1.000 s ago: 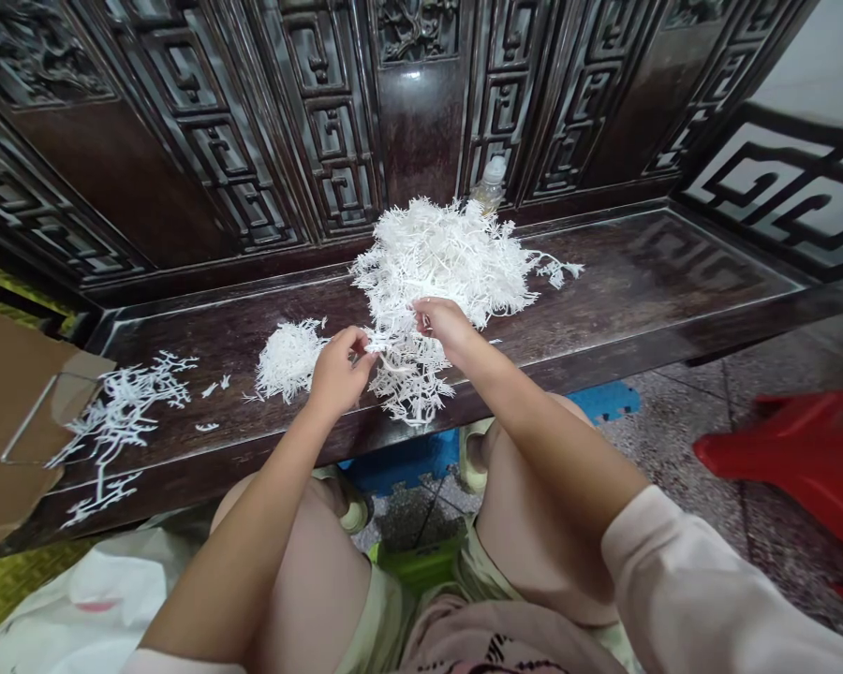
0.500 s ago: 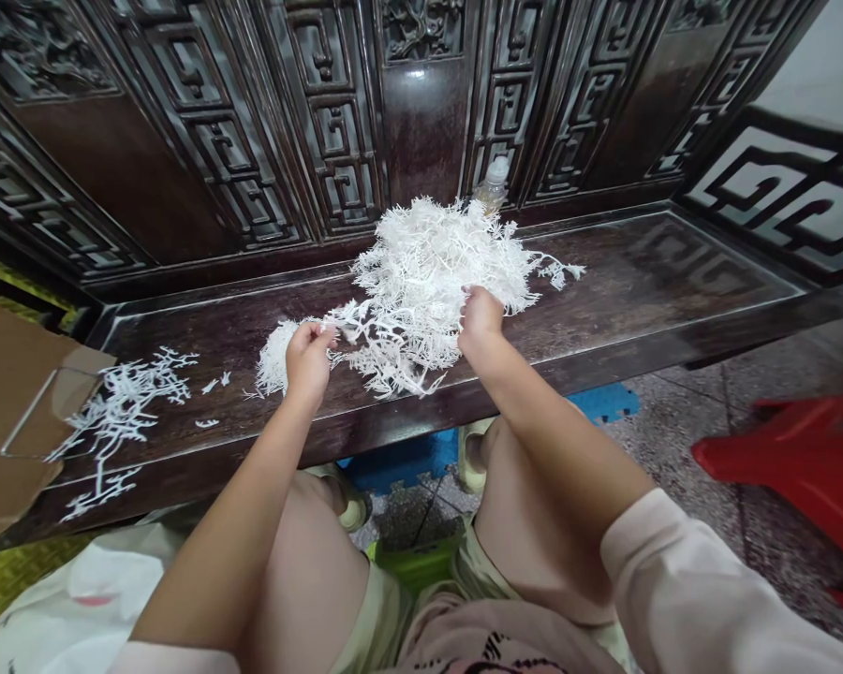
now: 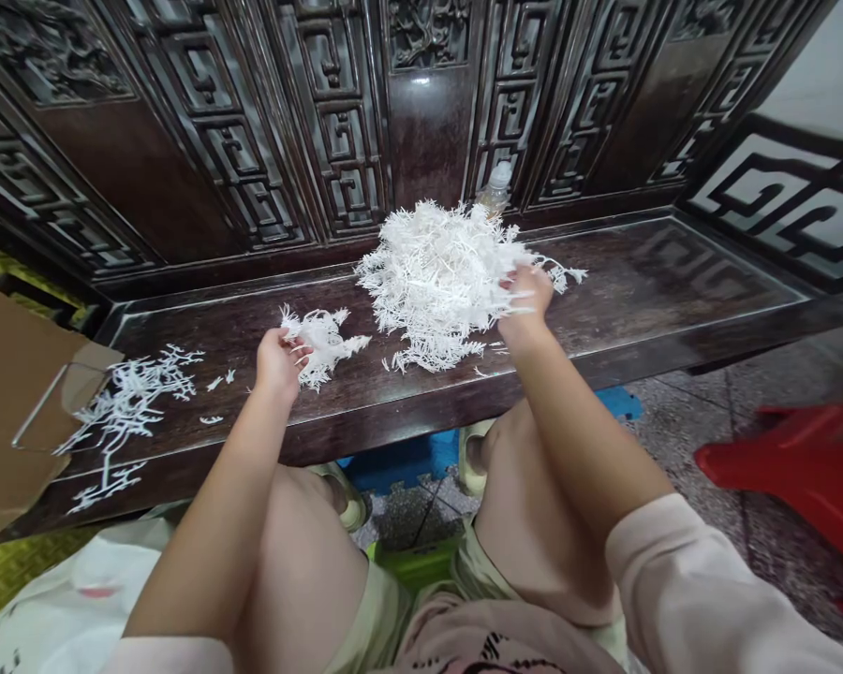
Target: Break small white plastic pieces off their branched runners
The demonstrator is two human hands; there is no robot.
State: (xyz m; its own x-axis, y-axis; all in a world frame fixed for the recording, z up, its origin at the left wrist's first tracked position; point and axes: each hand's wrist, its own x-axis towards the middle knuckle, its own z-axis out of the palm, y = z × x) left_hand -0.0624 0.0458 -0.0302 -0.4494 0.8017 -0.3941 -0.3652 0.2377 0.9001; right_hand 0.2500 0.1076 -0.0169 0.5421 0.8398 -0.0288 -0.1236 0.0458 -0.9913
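Observation:
A large heap of white artificial plant sprigs (image 3: 436,271) lies on the dark wooden bench (image 3: 674,281). At its right edge is my right hand (image 3: 530,295), its fingers curled around white strands that partly cover them. Further left, my left hand (image 3: 279,365) has its fingers closed on a branching white sprig (image 3: 323,342), apart from the heap and low over the bench. Whether this sprig rests on other pieces beneath it I cannot tell.
Bare white stems (image 3: 130,398) lie at the left by a cardboard box (image 3: 28,402), with small scraps beside them. Behind the heap stands a clear bottle (image 3: 496,187). The carved backrest (image 3: 428,122) rises behind; a red stool (image 3: 793,459) is at the right.
My left hand has moved left with the sprig, away from the large heap. My right hand has shifted right and slightly up to the heap's right edge.

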